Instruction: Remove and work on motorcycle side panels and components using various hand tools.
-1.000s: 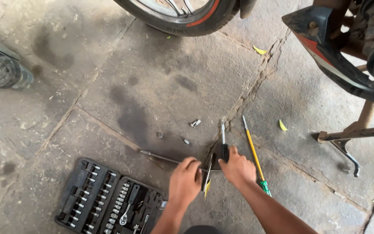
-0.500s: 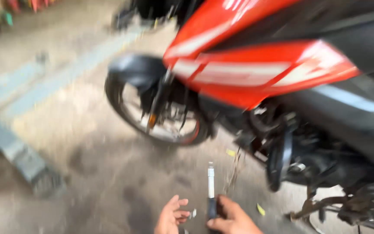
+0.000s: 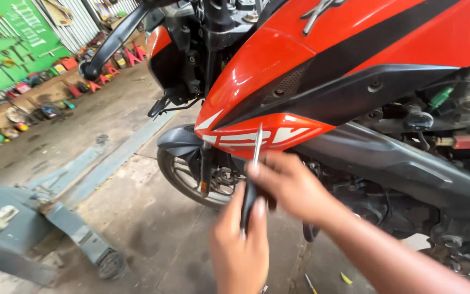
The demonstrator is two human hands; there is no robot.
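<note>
My left hand (image 3: 240, 247) is low in view, fingers wrapped around the dark handle of a screwdriver (image 3: 252, 177), thumb and forefinger pressed along it. My right hand (image 3: 292, 188) comes in from the right, just above the left, and its fingers close on the same tool where the handle meets the metal shaft. The two hands are together, almost touching, both clamped on the screwdriver. It stands nearly upright, its bright shaft rising past my right fingertips to a tip in front of the red panel. Both hands are a little blurred, so I cannot tell the exact finger placement.

Straight beyond the hands is a motorcycle: the red fairing (image 3: 278, 81) with a black stripe fills the space above and to the right, and a black side cover (image 3: 387, 163) runs off to the right behind my right forearm. Left of the hands, slightly beyond them, sits the front wheel (image 3: 183, 179) under a dark mudguard (image 3: 178, 142). Farther left, on the concrete floor (image 3: 153, 239), lies a grey metal ramp (image 3: 50, 218). Far off at upper left is a green tool board (image 3: 6, 43). Below my right forearm a small yellow scrap (image 3: 346, 279) lies on the floor.
</note>
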